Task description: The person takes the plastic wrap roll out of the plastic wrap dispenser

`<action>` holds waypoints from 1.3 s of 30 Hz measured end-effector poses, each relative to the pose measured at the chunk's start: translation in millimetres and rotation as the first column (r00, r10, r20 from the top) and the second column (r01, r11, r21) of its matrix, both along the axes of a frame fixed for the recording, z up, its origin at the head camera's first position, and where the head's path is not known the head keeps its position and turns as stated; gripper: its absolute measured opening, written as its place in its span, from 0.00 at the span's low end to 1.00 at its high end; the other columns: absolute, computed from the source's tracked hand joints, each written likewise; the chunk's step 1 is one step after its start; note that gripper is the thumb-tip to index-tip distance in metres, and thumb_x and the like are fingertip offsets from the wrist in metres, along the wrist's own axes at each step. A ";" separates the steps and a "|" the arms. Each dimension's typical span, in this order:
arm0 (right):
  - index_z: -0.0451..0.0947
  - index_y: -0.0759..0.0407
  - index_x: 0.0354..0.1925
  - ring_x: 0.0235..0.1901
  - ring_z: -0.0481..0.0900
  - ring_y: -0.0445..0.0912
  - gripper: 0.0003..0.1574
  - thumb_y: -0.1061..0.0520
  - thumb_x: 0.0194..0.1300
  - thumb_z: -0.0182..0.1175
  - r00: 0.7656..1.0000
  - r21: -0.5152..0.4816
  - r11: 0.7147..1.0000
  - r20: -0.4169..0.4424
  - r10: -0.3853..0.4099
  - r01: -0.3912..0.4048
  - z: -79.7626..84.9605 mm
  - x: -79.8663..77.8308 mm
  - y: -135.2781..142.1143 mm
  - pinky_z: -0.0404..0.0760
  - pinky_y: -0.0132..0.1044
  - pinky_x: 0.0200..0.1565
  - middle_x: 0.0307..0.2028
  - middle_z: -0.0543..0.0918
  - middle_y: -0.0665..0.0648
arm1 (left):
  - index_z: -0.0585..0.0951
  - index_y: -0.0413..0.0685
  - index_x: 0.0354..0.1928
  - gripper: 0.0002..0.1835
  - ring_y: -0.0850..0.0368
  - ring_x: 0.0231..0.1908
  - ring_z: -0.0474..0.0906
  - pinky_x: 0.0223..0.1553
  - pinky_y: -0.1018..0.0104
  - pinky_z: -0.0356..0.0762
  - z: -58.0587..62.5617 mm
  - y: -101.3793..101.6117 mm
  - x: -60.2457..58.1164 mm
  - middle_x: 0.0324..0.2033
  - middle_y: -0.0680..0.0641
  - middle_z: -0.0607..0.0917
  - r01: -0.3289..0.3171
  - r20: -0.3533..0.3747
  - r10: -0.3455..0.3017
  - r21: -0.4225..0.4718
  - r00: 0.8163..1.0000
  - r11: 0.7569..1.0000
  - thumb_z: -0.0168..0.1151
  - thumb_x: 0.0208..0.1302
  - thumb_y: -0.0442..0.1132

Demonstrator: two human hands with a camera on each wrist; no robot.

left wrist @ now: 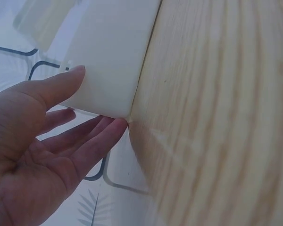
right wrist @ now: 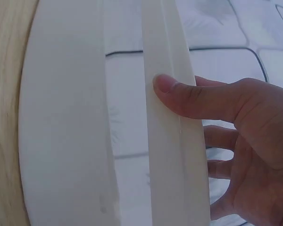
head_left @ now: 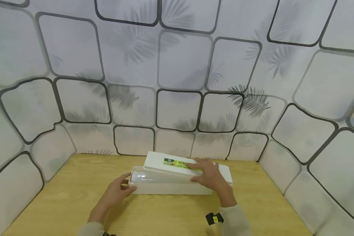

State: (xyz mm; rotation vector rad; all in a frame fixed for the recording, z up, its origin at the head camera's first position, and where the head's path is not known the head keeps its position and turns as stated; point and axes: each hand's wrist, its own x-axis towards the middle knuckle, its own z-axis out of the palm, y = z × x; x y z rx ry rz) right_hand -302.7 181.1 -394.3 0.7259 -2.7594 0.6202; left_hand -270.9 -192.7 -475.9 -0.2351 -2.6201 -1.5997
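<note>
A long white plastic box (head_left: 171, 189) lies crosswise on the table, with a shiny roll (head_left: 140, 177) showing inside its left part. The white lid (head_left: 155, 160) sits askew over it, tilted and lifted off the box, and carries a green label (head_left: 171, 162). My right hand (head_left: 210, 175) grips the lid near its right half, thumb on the front edge, fingers over the top. In the right wrist view a gap separates the lid (right wrist: 167, 155) from the box (right wrist: 66, 117). My left hand (head_left: 116, 191) holds the box's left end, thumb at the front corner, fingers at the end face.
The wooden table (head_left: 153, 216) extends around the box on all sides. Patterned cloth (head_left: 180, 72) hangs behind the table and along both sides. A small black device with a yellow tag (head_left: 214, 219) is at the right wrist.
</note>
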 end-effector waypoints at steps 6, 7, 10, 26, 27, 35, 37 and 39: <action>0.82 0.43 0.64 0.66 0.72 0.68 0.36 0.51 0.57 0.77 0.998 0.012 0.998 0.005 -0.065 0.065 8.9 -1.1 24.6 0.61 0.85 0.60 0.70 0.76 0.65 | 0.67 0.30 0.72 0.38 0.38 0.46 0.88 0.42 0.61 0.91 -0.1 -0.5 -0.2 0.55 0.24 0.82 -0.003 -0.014 0.002 -0.023 1.000 1.000 0.72 0.65 0.36; 0.82 0.43 0.64 0.66 0.72 0.69 0.36 0.51 0.57 0.77 0.997 0.014 0.997 0.004 -0.076 0.076 10.2 -1.3 29.1 0.62 0.85 0.60 0.70 0.76 0.65 | 0.67 0.30 0.72 0.38 0.38 0.46 0.88 0.42 0.61 0.91 0.1 -0.2 -0.3 0.55 0.24 0.82 0.000 -0.016 0.000 -0.024 1.000 1.000 0.72 0.65 0.36; 0.82 0.44 0.64 0.65 0.73 0.71 0.36 0.51 0.56 0.77 0.995 0.029 0.994 -0.008 -0.101 0.102 12.8 -1.9 42.1 0.65 0.84 0.57 0.69 0.77 0.67 | 0.68 0.29 0.72 0.37 0.38 0.46 0.89 0.42 0.60 0.91 1.1 0.7 0.2 0.55 0.24 0.82 0.005 -0.020 -0.005 -0.021 1.000 1.000 0.72 0.65 0.36; 0.82 0.46 0.63 0.65 0.73 0.73 0.35 0.50 0.57 0.77 0.979 0.062 0.978 0.020 -0.202 0.201 11.1 -6.4 89.9 0.61 0.89 0.55 0.69 0.76 0.70 | 0.67 0.30 0.73 0.37 0.39 0.47 0.88 0.43 0.59 0.90 3.0 2.0 1.8 0.57 0.24 0.81 0.012 0.010 -0.012 -0.006 1.000 1.000 0.71 0.66 0.37; 0.83 0.47 0.63 0.65 0.73 0.73 0.35 0.51 0.57 0.77 0.979 0.059 0.977 0.016 -0.204 0.203 11.3 -7.1 93.0 0.61 0.89 0.54 0.68 0.76 0.70 | 0.67 0.30 0.73 0.37 0.39 0.47 0.88 0.43 0.59 0.90 2.9 2.0 2.1 0.57 0.24 0.81 0.014 0.013 -0.014 -0.001 1.000 1.000 0.71 0.67 0.37; 0.83 0.48 0.62 0.66 0.70 0.77 0.35 0.51 0.56 0.78 0.968 0.036 0.968 0.043 -0.249 0.247 5.3 -10.1 123.0 0.53 0.93 0.53 0.69 0.74 0.73 | 0.66 0.30 0.73 0.36 0.42 0.46 0.88 0.41 0.61 0.90 3.6 2.9 1.7 0.55 0.25 0.83 0.011 0.018 -0.011 0.003 1.000 1.000 0.70 0.68 0.36; 0.83 0.48 0.62 0.66 0.69 0.77 0.35 0.50 0.56 0.78 0.962 0.044 0.962 0.036 -0.269 0.268 0.6 -12.4 130.5 0.54 0.93 0.54 0.69 0.73 0.73 | 0.66 0.30 0.73 0.37 0.43 0.45 0.88 0.41 0.61 0.90 4.5 2.9 2.1 0.56 0.25 0.83 0.009 0.022 -0.009 0.004 1.000 1.000 0.70 0.68 0.37; 0.83 0.49 0.63 0.66 0.69 0.77 0.35 0.51 0.56 0.78 0.957 0.060 0.956 0.023 -0.290 0.288 -3.5 -13.7 136.0 0.55 0.92 0.55 0.69 0.73 0.73 | 0.67 0.31 0.73 0.37 0.43 0.46 0.88 0.41 0.61 0.90 4.6 2.6 2.2 0.56 0.25 0.82 0.011 0.023 -0.011 0.001 1.000 1.000 0.70 0.68 0.37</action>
